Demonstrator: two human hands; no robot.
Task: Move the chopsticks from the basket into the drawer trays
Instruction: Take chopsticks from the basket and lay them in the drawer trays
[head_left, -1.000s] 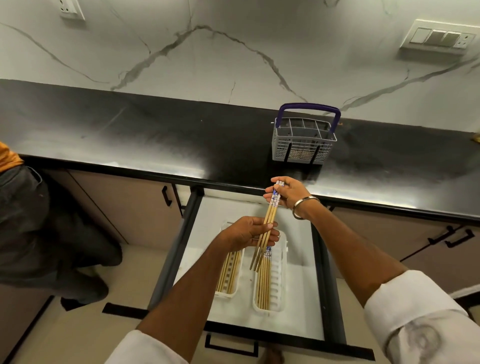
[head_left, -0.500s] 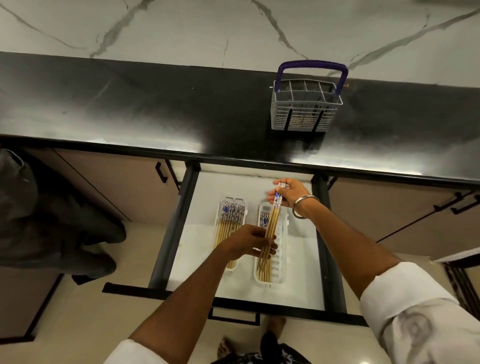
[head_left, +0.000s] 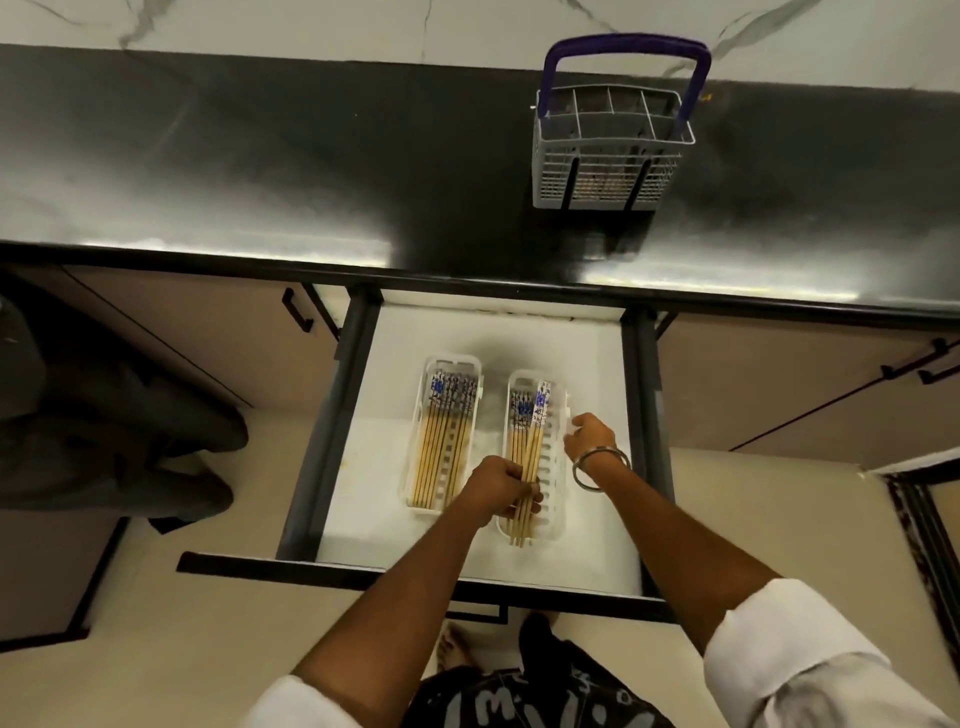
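- Black counter (head_left: 260, 171), marble-look wall behind; drawer (head_left: 597, 353) open below it, white inside.
- Basket (head_left: 605, 156) on counter, behind drawer.
- Two trays (head_left: 556, 467) in drawer hold chopsticks (head_left: 527, 447).
- Left hand (head_left: 498, 486) grips chopsticks in right tray.
- Right hand (head_left: 589, 434) beside that tray, loosely curled, apparently holding nothing.
- Shirt lettering unreadable.

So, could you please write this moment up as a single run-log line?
step: laying chopsticks into right tray | left hand: grips bundle | right hand: holds nothing, beside tray | left tray: filled | basket: on counter
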